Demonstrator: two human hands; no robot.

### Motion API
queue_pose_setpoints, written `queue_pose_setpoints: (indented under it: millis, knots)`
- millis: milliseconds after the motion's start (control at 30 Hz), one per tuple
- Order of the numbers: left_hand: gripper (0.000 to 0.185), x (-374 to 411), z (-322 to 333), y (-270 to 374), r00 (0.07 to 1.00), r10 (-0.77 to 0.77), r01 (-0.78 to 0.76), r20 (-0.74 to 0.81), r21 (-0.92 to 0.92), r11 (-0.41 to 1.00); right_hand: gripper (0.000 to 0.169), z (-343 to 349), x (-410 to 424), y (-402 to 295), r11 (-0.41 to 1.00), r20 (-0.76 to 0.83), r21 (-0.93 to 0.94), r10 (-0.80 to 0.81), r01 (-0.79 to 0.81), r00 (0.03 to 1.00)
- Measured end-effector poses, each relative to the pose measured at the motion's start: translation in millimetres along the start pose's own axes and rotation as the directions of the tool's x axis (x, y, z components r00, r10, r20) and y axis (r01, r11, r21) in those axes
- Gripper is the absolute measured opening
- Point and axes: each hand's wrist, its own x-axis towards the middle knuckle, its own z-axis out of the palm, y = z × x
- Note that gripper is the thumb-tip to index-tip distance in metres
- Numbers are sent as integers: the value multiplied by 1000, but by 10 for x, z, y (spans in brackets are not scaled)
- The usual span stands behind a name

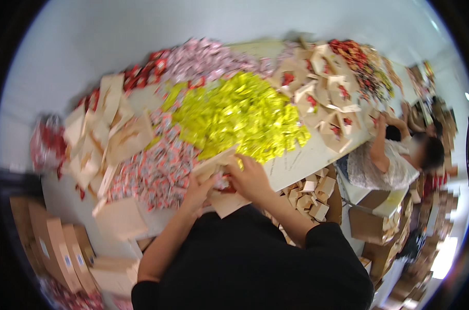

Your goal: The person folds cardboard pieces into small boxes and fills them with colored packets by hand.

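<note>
Close to my body, an open light-brown paperboard box [230,204] has its flaps spread, with small red and pinkish packets showing inside. My left hand [199,193] grips the box along its left side. Over the opening, my right hand [252,177] has its fingers bent down at the far flap; a bit of yellow shows by them, and what they hold is unclear. A large heap of shiny yellow packets [238,112] lies just beyond the box. To its left spreads a pile of small red-and-white packets [157,176].
Empty-looking open boxes [106,135] are stacked at left. Several boxes with red packets inside [331,97] stand at right. Pink packets [211,58] line the table's back. Below the right edge, a carton [335,201] holds folded boxes. Another person [389,162] works at right.
</note>
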Motion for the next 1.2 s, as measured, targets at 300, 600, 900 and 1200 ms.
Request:
queue_pose_setpoints:
  millis: [300,600,900,1200]
  knots:
    - [44,80,140,-42,997,-70,71,36,-16,997,28,-210,-151,86,986,55,123,103,-109,993]
    - [51,303,231,-136,997,-70,75,33,-196,978,72,-241,-718,-83,51,359,844,687,-535,631]
    - [43,362,416,-386,973,-91,125,214,-151,981,41,399,-930,179,-204,522,830,612,-519,594]
    - [38,127,-387,-278,966,-5,114,258,-411,904,31,-120,-238,2064,-225,231,973,900,-59,369]
